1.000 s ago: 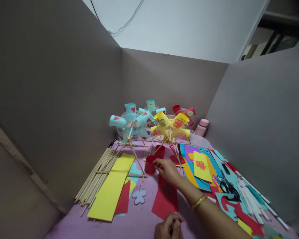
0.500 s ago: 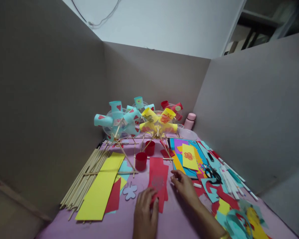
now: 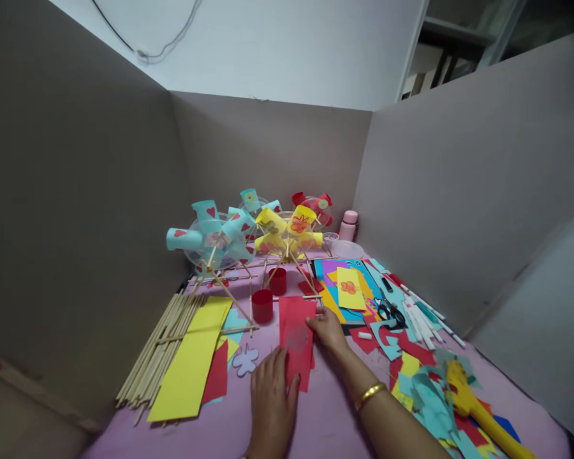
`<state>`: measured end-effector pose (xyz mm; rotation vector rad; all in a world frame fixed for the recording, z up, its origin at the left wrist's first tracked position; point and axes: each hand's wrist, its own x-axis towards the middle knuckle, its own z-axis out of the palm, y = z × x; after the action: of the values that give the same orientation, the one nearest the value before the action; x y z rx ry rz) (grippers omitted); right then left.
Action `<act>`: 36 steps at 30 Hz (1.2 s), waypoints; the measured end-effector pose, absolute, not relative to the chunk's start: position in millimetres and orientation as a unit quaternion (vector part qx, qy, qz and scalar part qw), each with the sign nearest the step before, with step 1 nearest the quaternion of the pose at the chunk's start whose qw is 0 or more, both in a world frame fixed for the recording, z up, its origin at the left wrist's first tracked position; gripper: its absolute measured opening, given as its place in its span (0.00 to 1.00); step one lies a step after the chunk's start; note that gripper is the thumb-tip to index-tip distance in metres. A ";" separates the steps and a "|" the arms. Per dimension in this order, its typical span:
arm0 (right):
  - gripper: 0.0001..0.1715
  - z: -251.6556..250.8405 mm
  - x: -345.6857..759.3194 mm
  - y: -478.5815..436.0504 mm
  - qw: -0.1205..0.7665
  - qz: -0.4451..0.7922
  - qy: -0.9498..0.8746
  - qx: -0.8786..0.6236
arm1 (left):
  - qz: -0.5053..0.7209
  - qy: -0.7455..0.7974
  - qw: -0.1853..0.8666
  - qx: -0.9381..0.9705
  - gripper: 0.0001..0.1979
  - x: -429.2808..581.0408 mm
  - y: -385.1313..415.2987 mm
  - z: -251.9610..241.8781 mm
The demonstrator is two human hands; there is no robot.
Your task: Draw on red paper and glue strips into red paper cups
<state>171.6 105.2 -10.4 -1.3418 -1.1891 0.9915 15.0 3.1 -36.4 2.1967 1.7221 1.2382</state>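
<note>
A red paper strip (image 3: 295, 319) with a faint grey drawn patch is in front of me, over another red piece that shows at its right edge. My right hand (image 3: 328, 328), wearing a gold bangle, pinches the strip's right edge. My left hand (image 3: 272, 392) rests at the lower left edge, fingers stretched out and thumb apart, touching the paper. Left of it lies a pale flower-shaped cutout (image 3: 245, 361). Two rolled red paper rings, a nearer one (image 3: 262, 307) and a farther one (image 3: 277, 281), stand just behind the strip.
Bamboo sticks (image 3: 157, 357) and yellow paper (image 3: 191, 366) lie left. Behind stand paper-and-stick wheels, one blue (image 3: 213, 236), one yellow (image 3: 287, 233). Black scissors (image 3: 391, 313), white markers (image 3: 418, 325), paper scraps (image 3: 423, 395) and a yellow hot glue gun (image 3: 469, 401) lie right. A pink bottle (image 3: 349, 224) stands far back.
My right hand has moved left from beside the red strip and now grips its right edge. My left hand stays at the lower edge. The whole view has shifted a little right.
</note>
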 end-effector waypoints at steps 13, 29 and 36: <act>0.28 41.7 206.6 12.3 0.554 0.512 -0.425 -0.501 | 0.460 0.476 0.577 0.479 0.22 36.0 -15.5 6.9; 0.27 26.9 221.6 1.6 0.547 0.549 -0.365 -0.515 | 0.424 0.432 0.724 0.331 0.19 41.8 -22.0 16.5; 0.29 28.9 220.9 -1.2 0.529 0.578 -0.347 -0.516 | 0.415 0.480 0.709 0.309 0.20 43.2 -21.7 15.1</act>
<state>220.9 -1.2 28.9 -1.2320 -0.8280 1.3805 43.2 -21.7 15.1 0.6854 1.0648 0.9202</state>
